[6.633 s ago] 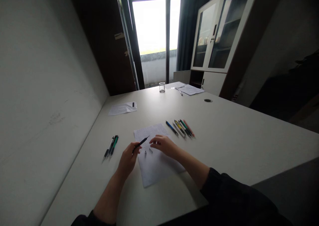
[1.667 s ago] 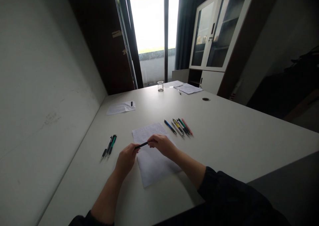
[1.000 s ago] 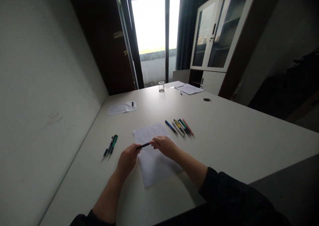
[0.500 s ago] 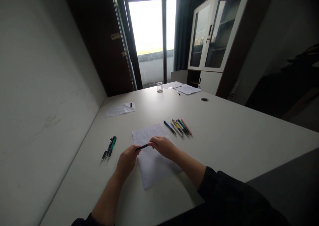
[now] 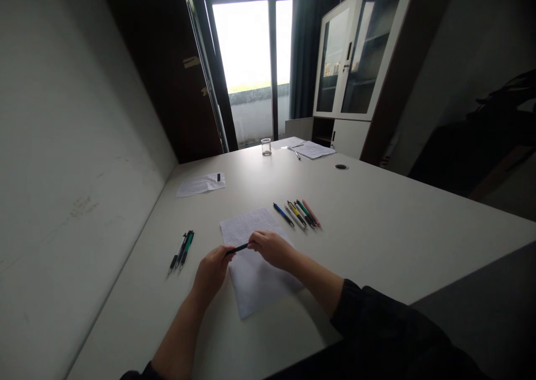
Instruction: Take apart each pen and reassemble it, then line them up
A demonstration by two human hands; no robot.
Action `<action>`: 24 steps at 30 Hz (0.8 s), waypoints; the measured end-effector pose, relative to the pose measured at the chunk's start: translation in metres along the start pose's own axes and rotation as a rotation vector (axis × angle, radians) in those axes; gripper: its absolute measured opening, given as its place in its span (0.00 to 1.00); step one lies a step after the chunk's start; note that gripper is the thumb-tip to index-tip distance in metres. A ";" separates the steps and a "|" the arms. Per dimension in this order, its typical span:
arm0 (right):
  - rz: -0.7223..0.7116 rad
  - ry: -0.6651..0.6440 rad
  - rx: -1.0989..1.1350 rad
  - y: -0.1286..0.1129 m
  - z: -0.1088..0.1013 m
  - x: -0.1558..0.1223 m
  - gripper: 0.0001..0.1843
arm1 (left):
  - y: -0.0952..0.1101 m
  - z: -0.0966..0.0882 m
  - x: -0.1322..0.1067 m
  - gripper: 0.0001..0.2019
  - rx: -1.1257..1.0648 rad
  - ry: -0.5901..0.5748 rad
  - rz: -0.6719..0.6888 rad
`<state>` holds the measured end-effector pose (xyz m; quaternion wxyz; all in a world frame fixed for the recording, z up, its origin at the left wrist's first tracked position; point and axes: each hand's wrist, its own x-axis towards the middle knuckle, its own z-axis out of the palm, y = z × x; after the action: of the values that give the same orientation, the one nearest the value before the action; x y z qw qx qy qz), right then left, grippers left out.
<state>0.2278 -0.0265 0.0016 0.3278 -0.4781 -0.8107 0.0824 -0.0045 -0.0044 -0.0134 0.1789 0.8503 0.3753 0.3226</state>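
A black pen (image 5: 238, 249) is held level between both hands, just above a handwritten sheet of paper (image 5: 253, 274) on the white table (image 5: 377, 229). My left hand (image 5: 211, 273) is closed round the pen's left end. My right hand (image 5: 271, 248) pinches its right end with the fingertips. Both hands hover over the upper half of the sheet.
Three pens (image 5: 181, 250) lie left of the sheet and several coloured pens (image 5: 297, 213) lie to its upper right. Farther back are a folded paper (image 5: 200, 184), a glass (image 5: 266, 146), more papers with a pen (image 5: 307, 149) and a cable hole (image 5: 341, 167). A wall runs along the left.
Earlier my left hand held the pen tilted up alone, while my right hand lay on the sheet by small parts. Now both hands grip the pen; the parts are out of sight.
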 end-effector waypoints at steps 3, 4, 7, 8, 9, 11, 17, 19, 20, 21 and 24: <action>-0.015 -0.002 -0.022 0.001 0.000 -0.001 0.07 | 0.001 -0.002 0.000 0.09 0.028 -0.001 0.024; -0.016 -0.002 -0.021 0.001 0.000 -0.001 0.07 | 0.001 -0.002 0.000 0.09 0.042 -0.002 0.034; -0.004 -0.010 0.016 0.001 -0.001 -0.001 0.10 | 0.001 -0.004 0.000 0.10 0.095 -0.001 0.061; 0.005 -0.014 0.038 0.001 -0.001 -0.001 0.11 | 0.001 -0.005 0.000 0.10 0.113 0.000 0.071; 0.016 -0.019 0.063 0.001 0.000 -0.002 0.12 | 0.001 -0.006 0.000 0.11 0.131 0.003 0.081; 0.049 -0.038 0.123 0.001 0.001 -0.002 0.13 | 0.000 -0.007 0.000 0.11 0.169 0.012 0.105; 0.123 -0.051 0.228 0.002 0.004 -0.004 0.13 | 0.000 -0.007 0.000 0.11 0.202 0.030 0.121; 0.049 -0.018 0.182 0.001 0.002 -0.004 0.10 | 0.001 -0.005 0.000 0.10 0.182 0.025 0.106; 0.000 -0.010 0.152 0.000 0.000 -0.004 0.09 | 0.001 -0.005 0.000 0.10 0.173 0.020 0.099; -0.049 -0.008 0.123 -0.001 -0.001 -0.004 0.09 | 0.002 -0.004 0.000 0.10 0.163 0.014 0.094; -0.148 -0.019 0.039 -0.003 -0.004 -0.002 0.09 | 0.003 -0.003 0.000 0.10 0.117 0.004 0.073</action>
<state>0.2287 -0.0305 0.0049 0.3345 -0.4093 -0.8452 0.0785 -0.0051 -0.0061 -0.0098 0.1162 0.8717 0.3629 0.3082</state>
